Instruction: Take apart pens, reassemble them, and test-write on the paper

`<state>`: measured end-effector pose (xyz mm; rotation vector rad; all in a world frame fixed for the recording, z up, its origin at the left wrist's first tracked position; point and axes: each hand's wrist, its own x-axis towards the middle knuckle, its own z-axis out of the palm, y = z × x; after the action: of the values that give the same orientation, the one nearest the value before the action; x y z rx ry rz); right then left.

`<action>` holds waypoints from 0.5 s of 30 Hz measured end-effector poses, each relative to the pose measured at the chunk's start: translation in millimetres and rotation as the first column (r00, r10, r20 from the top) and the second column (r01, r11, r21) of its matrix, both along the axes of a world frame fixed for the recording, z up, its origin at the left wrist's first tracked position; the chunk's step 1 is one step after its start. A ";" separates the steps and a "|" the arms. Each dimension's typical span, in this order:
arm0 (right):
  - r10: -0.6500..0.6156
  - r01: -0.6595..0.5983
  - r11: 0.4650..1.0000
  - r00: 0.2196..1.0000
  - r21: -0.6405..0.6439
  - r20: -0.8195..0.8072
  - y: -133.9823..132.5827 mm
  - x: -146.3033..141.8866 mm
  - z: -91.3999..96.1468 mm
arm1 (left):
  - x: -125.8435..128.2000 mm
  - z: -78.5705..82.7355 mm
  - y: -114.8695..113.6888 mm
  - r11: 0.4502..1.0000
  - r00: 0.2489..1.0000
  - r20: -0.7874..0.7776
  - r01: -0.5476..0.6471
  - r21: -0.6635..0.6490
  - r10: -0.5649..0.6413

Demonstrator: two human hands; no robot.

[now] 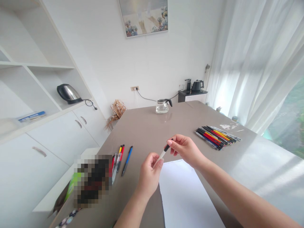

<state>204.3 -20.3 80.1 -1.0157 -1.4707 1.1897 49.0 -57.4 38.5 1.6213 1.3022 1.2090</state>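
Both hands hold one pen [163,153] above the grey table [152,126]. My left hand [149,174] pinches the pale lower barrel. My right hand [184,148] pinches the black upper end. The pen slants up to the right, just above the top edge of a white sheet of paper [185,196]. A few pens [121,158], red, yellow and blue, lie to the left of my left hand. A row of several coloured pens [217,134] lies to the right, beyond my right hand.
A glass coffee pot [162,106] stands at the table's far edge. A blurred-out item [92,180] sits at the near left. White cabinets with a steel kettle [68,93] line the left wall. A kettle set [194,85] stands on a side cabinet near curtains.
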 end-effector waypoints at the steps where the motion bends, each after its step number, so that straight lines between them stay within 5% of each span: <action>1: -0.002 0.002 1.000 1.000 0.001 0.000 0.0 0.1 0.1 | -0.1 -0.3 0.1 1.000 1.000 0.005 0.012 0.000 -0.012; 15: 0.003 -0.003 1.000 1.000 0.000 0.020 0.1 0.6 -1.0 | -1.7 -1.7 1.8 0.999 0.998 -0.058 -0.016 -0.046 0.013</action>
<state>204.8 -20.2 79.1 -1.0285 -1.4886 1.1842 47.3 -55.7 36.7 1.6267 1.3710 1.1394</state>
